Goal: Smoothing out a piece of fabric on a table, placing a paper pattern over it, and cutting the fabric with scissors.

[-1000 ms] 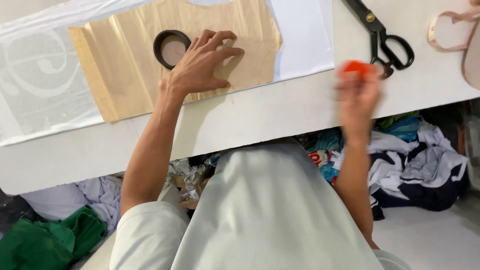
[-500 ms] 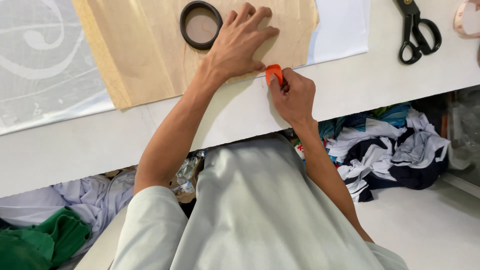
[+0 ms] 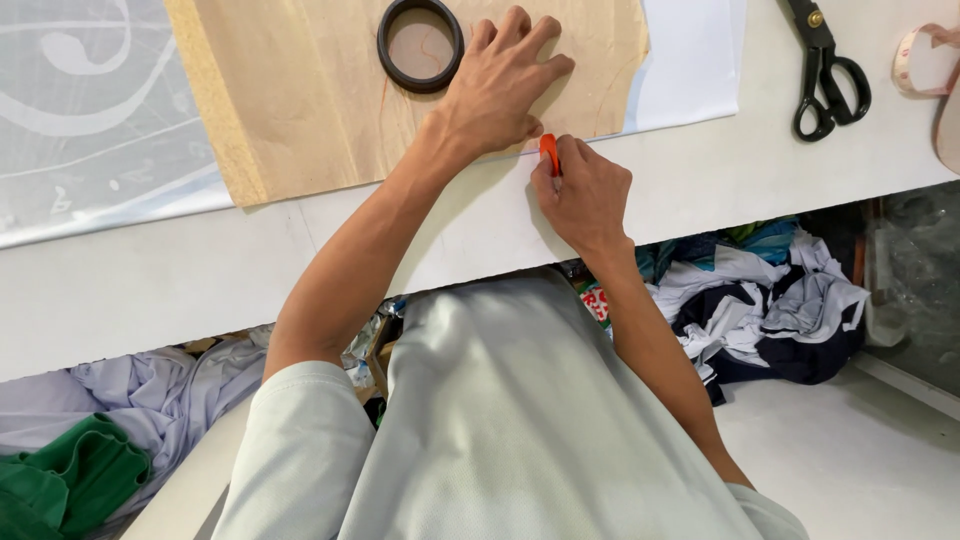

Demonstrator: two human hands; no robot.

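My left hand (image 3: 500,85) lies flat, fingers spread, on a tan paper pattern (image 3: 300,100) spread over white fabric (image 3: 690,60) on the white table (image 3: 300,260). Just left of its fingers a black ring (image 3: 420,44) rests on the pattern. My right hand (image 3: 582,192) pinches a small orange marking piece (image 3: 549,152) and presses its tip at the pattern's near edge, right below my left hand.
Black scissors (image 3: 825,70) lie at the table's right, with a roll of tape (image 3: 925,58) beyond them. Sheer white patterned fabric (image 3: 90,110) covers the left side. Piles of cloth scraps (image 3: 760,300) lie on the floor under the table.
My right hand came from the air at the right down to the pattern's near edge with the orange piece. The view shifted closer; my left hand stayed on the pattern.
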